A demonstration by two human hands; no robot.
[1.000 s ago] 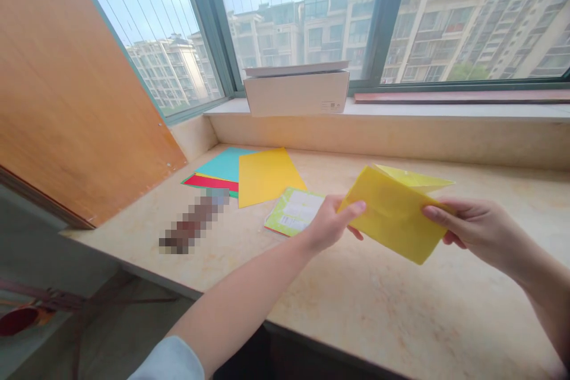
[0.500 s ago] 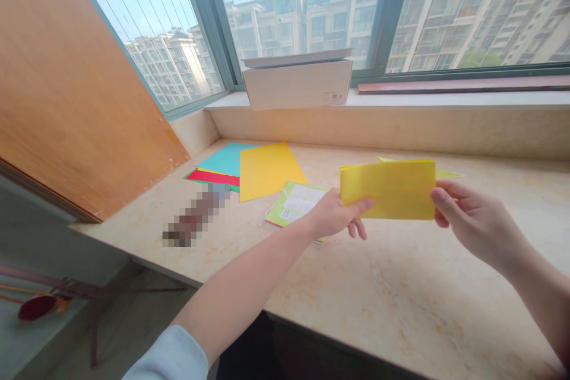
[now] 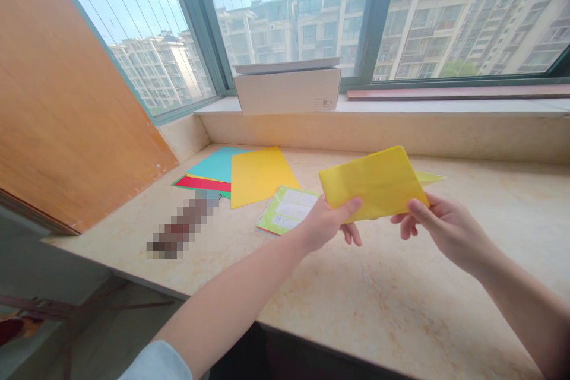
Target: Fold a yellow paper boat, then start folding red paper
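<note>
A folded sheet of yellow paper (image 3: 371, 184) is held up above the counter, tilted with its right end higher. My left hand (image 3: 332, 219) pinches its lower left corner, thumb on the near face. At the lower right corner my right hand (image 3: 439, 219) grips the paper between thumb and fingers. Behind it, a pale yellow paper point (image 3: 430, 178) sticks out on the counter; the rest of that piece is hidden. Beside my left forearm lies a green and white packet (image 3: 285, 208), partly covered by the arm.
On the marble-look counter (image 3: 356, 303), an orange-yellow sheet (image 3: 262, 178) overlaps blue paper (image 3: 214, 163) and red paper (image 3: 205, 184). A blurred-out item (image 3: 182, 225) lies near the left edge. A white box (image 3: 287, 89) stands on the windowsill.
The yellow paper has tipped, its right end rising. My right hand has shifted from its right edge to the lower right corner. The view has moved slightly.
</note>
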